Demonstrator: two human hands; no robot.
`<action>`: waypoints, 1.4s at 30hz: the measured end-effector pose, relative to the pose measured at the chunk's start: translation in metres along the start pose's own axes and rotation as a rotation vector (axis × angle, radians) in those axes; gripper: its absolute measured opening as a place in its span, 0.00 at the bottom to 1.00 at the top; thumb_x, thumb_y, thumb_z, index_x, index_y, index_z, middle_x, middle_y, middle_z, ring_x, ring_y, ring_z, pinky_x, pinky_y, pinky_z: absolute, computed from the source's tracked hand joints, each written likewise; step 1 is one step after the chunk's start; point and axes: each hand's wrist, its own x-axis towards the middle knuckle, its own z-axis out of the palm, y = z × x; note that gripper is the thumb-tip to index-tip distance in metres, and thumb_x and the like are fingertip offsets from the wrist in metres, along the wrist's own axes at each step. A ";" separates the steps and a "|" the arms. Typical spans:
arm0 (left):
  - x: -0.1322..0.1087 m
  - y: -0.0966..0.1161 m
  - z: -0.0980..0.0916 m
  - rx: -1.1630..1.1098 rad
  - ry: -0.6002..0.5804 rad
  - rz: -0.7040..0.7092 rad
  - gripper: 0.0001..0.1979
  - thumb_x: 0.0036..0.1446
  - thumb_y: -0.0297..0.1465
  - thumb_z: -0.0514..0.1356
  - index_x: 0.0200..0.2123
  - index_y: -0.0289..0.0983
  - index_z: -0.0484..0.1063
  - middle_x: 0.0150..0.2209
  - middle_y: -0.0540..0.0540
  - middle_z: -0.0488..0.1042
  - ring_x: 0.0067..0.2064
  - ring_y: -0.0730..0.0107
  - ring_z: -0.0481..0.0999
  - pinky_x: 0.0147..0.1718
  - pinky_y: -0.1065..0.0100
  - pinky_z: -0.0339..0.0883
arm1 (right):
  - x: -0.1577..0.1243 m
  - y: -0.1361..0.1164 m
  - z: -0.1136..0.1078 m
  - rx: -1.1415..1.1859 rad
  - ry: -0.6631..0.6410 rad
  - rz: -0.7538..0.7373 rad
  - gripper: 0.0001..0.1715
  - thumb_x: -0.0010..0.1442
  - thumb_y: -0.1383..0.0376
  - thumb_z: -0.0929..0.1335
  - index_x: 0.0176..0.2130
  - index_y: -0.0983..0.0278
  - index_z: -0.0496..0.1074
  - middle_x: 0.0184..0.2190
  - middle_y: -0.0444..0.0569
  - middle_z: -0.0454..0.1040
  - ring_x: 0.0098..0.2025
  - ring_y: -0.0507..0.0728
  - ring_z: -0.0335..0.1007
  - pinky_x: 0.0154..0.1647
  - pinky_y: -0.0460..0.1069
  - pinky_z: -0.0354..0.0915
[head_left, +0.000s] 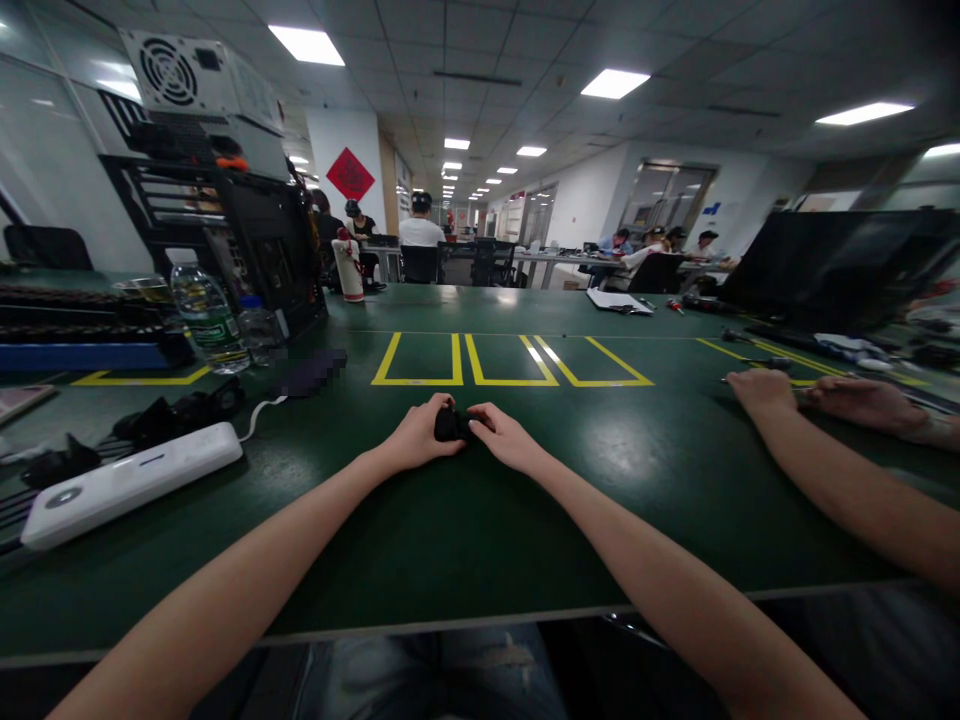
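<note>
A small black object [450, 425] is between my two hands, just above or on the green table [525, 530]; its kind is too dark and small to make out. My left hand [417, 436] is closed round its left side, thumb below and fingers above. From the other side, my right hand [504, 434] pinches at the object's right end with thumb and fingertips. Parts of the object are covered by the fingers. Beyond the hands, yellow tape outlines [417, 382] mark three bays on the tabletop.
At left lie a white power strip [135, 485], black cables [180, 415], a water bottle [206, 315] and an open computer case [262, 240]. Another person's hands [765, 395] work at the right, near a monitor [840, 270]. A clipboard [619, 301] lies farther back.
</note>
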 end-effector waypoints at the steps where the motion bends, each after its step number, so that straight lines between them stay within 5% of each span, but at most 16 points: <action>1: 0.001 -0.002 0.000 -0.015 -0.011 -0.032 0.28 0.42 0.39 0.61 0.47 0.38 0.56 0.41 0.45 0.66 0.40 0.60 0.69 0.38 0.59 0.64 | 0.000 0.000 -0.001 -0.054 0.027 0.012 0.18 0.55 0.59 0.61 0.45 0.64 0.63 0.43 0.52 0.65 0.46 0.56 0.61 0.49 0.55 0.55; 8: 0.005 -0.012 0.000 -0.075 -0.064 -0.139 0.28 0.42 0.42 0.60 0.45 0.36 0.59 0.41 0.43 0.65 0.41 0.61 0.68 0.37 0.61 0.65 | -0.007 -0.003 -0.004 -0.302 -0.060 -0.030 0.34 0.46 0.52 0.66 0.49 0.67 0.60 0.47 0.56 0.60 0.49 0.59 0.57 0.48 0.55 0.55; 14: 0.002 -0.006 -0.003 -0.071 -0.072 -0.140 0.27 0.42 0.41 0.60 0.45 0.37 0.58 0.41 0.43 0.65 0.42 0.60 0.67 0.39 0.59 0.63 | -0.004 -0.007 -0.002 -0.378 0.006 -0.035 0.22 0.48 0.60 0.66 0.42 0.67 0.64 0.42 0.54 0.62 0.46 0.59 0.59 0.47 0.56 0.57; 18: -0.022 0.002 -0.023 -0.076 -0.151 -0.110 0.28 0.43 0.39 0.60 0.46 0.38 0.56 0.41 0.45 0.65 0.41 0.61 0.68 0.39 0.60 0.63 | -0.009 -0.020 0.006 -0.307 -0.095 -0.153 0.23 0.47 0.62 0.67 0.44 0.66 0.63 0.42 0.52 0.63 0.43 0.57 0.62 0.43 0.54 0.61; 21: -0.057 0.005 -0.048 -0.066 -0.206 -0.114 0.27 0.44 0.39 0.59 0.47 0.39 0.55 0.42 0.45 0.65 0.42 0.63 0.68 0.40 0.63 0.63 | -0.014 -0.044 0.030 -0.274 -0.173 -0.263 0.24 0.49 0.65 0.66 0.47 0.64 0.60 0.44 0.52 0.63 0.42 0.56 0.64 0.42 0.53 0.62; 27: -0.141 -0.017 -0.095 0.102 -0.063 -0.291 0.30 0.44 0.39 0.58 0.50 0.40 0.51 0.45 0.46 0.66 0.46 0.60 0.67 0.44 0.61 0.62 | -0.017 -0.116 0.112 -0.303 -0.328 -0.349 0.33 0.49 0.70 0.63 0.53 0.71 0.50 0.41 0.59 0.68 0.39 0.61 0.68 0.35 0.53 0.65; 30: -0.180 -0.040 -0.115 0.226 0.042 -0.339 0.27 0.45 0.38 0.57 0.49 0.43 0.52 0.45 0.48 0.67 0.46 0.58 0.67 0.45 0.56 0.61 | -0.013 -0.140 0.148 -0.262 -0.383 -0.344 0.29 0.51 0.67 0.63 0.52 0.72 0.53 0.41 0.60 0.69 0.38 0.62 0.69 0.33 0.52 0.65; 34: -0.214 -0.063 -0.131 0.349 0.087 -0.295 0.28 0.43 0.39 0.58 0.48 0.48 0.53 0.45 0.48 0.67 0.47 0.52 0.67 0.43 0.56 0.66 | 0.003 -0.143 0.180 -0.049 -0.357 -0.412 0.21 0.51 0.61 0.65 0.45 0.66 0.63 0.41 0.52 0.70 0.42 0.58 0.67 0.39 0.49 0.64; 38: -0.210 -0.057 -0.129 0.311 0.054 -0.318 0.27 0.44 0.39 0.58 0.48 0.47 0.52 0.45 0.50 0.67 0.47 0.54 0.67 0.43 0.57 0.66 | 0.020 -0.128 0.188 0.159 -0.441 -0.290 0.25 0.42 0.57 0.70 0.40 0.63 0.65 0.37 0.46 0.71 0.37 0.54 0.69 0.36 0.47 0.65; 42: -0.171 -0.031 -0.113 0.178 -0.026 -0.344 0.28 0.46 0.39 0.58 0.49 0.39 0.52 0.45 0.44 0.65 0.48 0.55 0.66 0.46 0.56 0.62 | 0.028 -0.102 0.162 0.232 -0.439 -0.168 0.29 0.35 0.57 0.73 0.38 0.64 0.65 0.35 0.46 0.71 0.36 0.54 0.68 0.36 0.49 0.65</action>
